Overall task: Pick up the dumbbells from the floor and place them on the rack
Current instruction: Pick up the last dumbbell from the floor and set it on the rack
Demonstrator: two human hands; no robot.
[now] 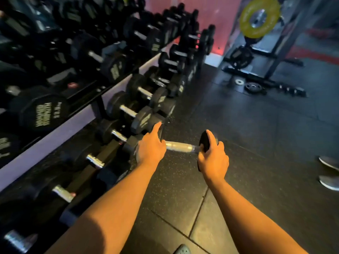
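Dark rubber floor (238, 125), speckled and laid in square tiles, runs out beside the long rack (55, 129), whose tiers are crowded with black hex-headed dumbbells on knurled chrome handles. I have one dumbbell (178, 146) between my hands, just in front of the rack's lowest row and, as far as I can judge, clear of the floor. My left hand (151, 148) cups one rubber head from above, fingers spread over its far side; my right hand (212, 158) clamps around the other head, thumb over the top. Holding both ends rather than the smooth steel bar shares the weight between my arms and keeps the bar level, which I think suits sliding it sideways into a slot. Its heads look matte and faceted; the handle gleams. Someone's grey shoes (329, 171) stand well apart at the right edge.
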